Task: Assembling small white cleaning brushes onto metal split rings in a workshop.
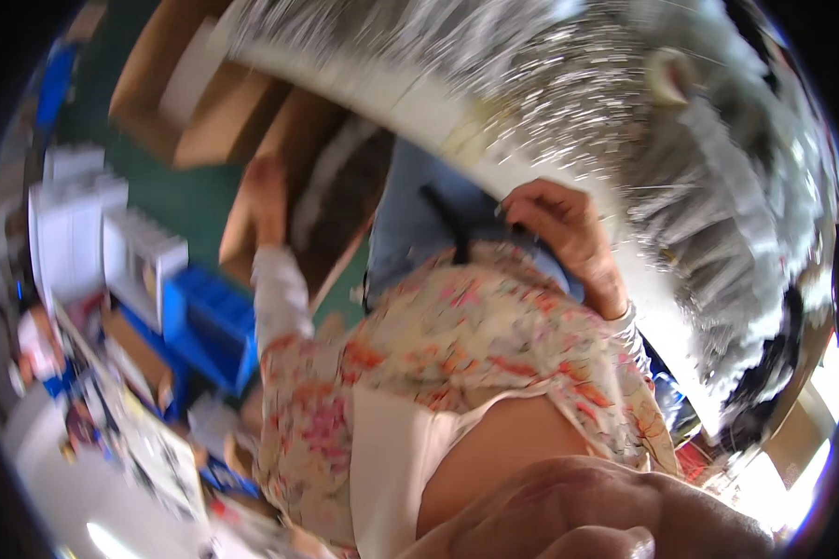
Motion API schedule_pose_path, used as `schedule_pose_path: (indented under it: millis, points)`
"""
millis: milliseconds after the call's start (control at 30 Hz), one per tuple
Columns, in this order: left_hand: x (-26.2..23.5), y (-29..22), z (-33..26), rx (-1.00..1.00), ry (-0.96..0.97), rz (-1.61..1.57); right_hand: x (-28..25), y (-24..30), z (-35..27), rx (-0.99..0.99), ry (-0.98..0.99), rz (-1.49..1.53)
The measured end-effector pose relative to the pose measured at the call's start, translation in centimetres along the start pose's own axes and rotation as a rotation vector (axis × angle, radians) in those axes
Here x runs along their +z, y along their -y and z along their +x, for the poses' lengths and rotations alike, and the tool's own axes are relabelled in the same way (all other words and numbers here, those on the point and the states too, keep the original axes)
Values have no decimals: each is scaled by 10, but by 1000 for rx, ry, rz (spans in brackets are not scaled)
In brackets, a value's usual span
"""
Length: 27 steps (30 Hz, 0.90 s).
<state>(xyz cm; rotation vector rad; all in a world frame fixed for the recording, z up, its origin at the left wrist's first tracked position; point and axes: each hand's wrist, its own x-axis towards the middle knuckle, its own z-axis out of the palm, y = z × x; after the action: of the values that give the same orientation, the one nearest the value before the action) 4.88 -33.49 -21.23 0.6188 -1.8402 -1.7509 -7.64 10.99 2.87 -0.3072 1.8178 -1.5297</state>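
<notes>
Brown cardboard, probably light, stiff yet crushable, forms the open box (240,238) at the left, best taken by its rim, where the left hand (267,197) has blurred fingers, grip unclear; the right hand's (561,231) fingers curl, contents uncertain, near the worktop (419,110).

No text, label, number or sign can be read, whether on the cardboard boxes (222,123) toward ten o'clock or the blue bin (205,326) near nine o'clock.

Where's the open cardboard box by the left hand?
Head view, left of centre: the open cardboard box is left of the jeans, the left hand at its left edge, another cardboard box above it in frame.
</notes>
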Motion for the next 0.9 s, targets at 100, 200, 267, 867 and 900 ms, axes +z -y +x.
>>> schedule_pose_path:
  millis: [100, 200, 267, 867, 900]
  points:
    - [72, -159, 61, 329, -187, 412, -24, 7, -3, -162, -92, 28]
    - [166, -279, 96, 569, -21, 328, -44, 27, -19, -284, -185, 0]
    - [235, -320, 124, 614, 257, 254, -58, 44, -32, -372, -252, -34]
    - [429, -284, 297, 663, 762, 1526, -278, 104, -20, -117, -628, -903]
    - [425, -284, 306, 666, 764, 1527, -296, 107, -6, -66, -615, -892]
